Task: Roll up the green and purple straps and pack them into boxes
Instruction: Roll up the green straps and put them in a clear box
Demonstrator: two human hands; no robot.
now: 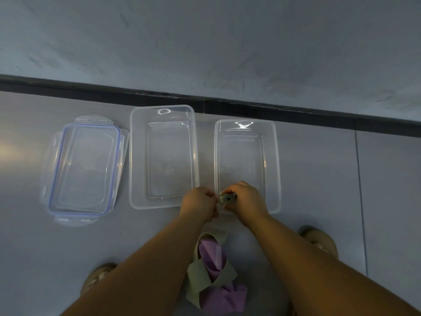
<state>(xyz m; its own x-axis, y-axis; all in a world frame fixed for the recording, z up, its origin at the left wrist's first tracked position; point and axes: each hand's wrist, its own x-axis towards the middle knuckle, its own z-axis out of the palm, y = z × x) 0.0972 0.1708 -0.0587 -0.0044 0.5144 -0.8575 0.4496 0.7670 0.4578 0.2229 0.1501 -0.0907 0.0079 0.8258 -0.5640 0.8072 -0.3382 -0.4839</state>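
Both hands meet above the floor in front of two clear boxes. My right hand (247, 199) grips a small tight roll at the end of the green strap (210, 273). My left hand (200, 202) pinches the same strap right beside the roll. The strap's loose length hangs down between my forearms and lies in loops on the floor. A crumpled purple strap (217, 290) lies tangled under and inside those loops. The left clear box (163, 156) and the right clear box (247, 165) stand open with nothing inside.
A clear lid with a blue seal (84, 167) lies on the floor left of the boxes. A dark baseboard (205, 103) and a grey wall run behind them. My two feet (321, 240) stand on either side of the straps.
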